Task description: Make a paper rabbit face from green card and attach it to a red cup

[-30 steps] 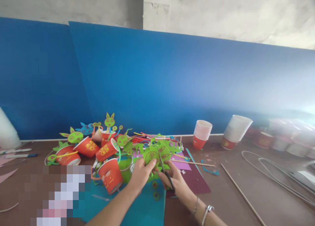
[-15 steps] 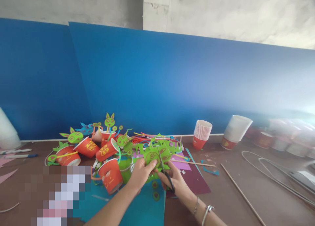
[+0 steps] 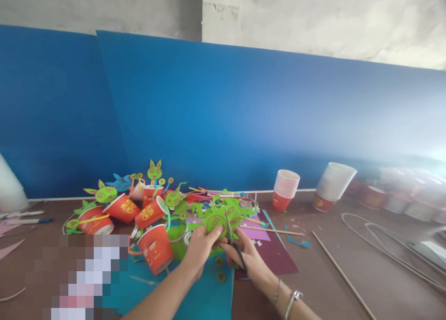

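Note:
My left hand [image 3: 202, 246] pinches a piece of green paper [image 3: 213, 221] with a drawn animal face and long ears. In my right hand [image 3: 245, 255] is a pair of black-handled scissors [image 3: 238, 255], its fingers through the handles. The blades lie across the green paper between the face and the ear outlines. Two small green paper discs [image 3: 220, 277] rest on the blue sheet [image 3: 195, 297] below my hands. Just left of my left hand, a red paper cup [image 3: 156, 249] lies tilted.
More red cups with green animal heads, such as an upright one [image 3: 155, 170], crowd the left. Stacked paper cups [image 3: 285, 190] stand behind on the right, beside a taller cup stack [image 3: 334, 187]. A thin stick [image 3: 341, 273] and a looped cable [image 3: 369, 227] lie at right.
The scissors' blades have come closer together on the green paper, and my right hand has shifted very slightly left. My left hand keeps its hold.

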A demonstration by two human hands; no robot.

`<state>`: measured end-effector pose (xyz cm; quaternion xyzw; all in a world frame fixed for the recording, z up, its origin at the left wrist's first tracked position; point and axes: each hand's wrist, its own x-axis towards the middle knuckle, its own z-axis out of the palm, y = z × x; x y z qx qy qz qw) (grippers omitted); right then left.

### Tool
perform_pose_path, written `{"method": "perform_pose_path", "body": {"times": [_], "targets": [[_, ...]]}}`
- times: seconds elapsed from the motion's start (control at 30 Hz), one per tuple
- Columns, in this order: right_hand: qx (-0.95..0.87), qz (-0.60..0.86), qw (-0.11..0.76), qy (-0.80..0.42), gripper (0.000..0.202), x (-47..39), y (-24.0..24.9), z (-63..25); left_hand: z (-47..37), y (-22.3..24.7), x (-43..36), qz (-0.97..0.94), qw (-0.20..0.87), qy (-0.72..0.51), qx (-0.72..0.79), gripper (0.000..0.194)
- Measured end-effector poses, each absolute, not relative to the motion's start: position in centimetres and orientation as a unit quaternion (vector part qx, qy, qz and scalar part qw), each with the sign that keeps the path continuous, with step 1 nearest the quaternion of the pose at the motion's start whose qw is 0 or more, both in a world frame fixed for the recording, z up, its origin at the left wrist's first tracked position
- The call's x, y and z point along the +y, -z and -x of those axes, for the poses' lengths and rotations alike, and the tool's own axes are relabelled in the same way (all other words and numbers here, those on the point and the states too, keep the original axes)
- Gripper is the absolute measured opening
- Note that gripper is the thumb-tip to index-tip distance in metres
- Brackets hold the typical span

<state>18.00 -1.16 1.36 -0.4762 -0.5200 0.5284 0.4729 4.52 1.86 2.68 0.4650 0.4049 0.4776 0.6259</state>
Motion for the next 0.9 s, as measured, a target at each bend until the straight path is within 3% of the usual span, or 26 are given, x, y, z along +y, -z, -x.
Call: {"method": "perform_pose_path", "body": {"times": [0.33, 0.9], "targets": [[-0.511, 0.485, 0.456, -0.544, 0.066, -1.4, -1.29, -18.04, -4.71, -2.69, 1.69, -0.452, 0.61, -0.499, 0.419, 0.035], [-0.494, 0.473, 0.506, -0.525, 0.061, -1.08, -1.61, -17.72, -4.66, -2.77, 1.6, -0.469, 0.612, -0.482, 0.416, 0.032]]}}
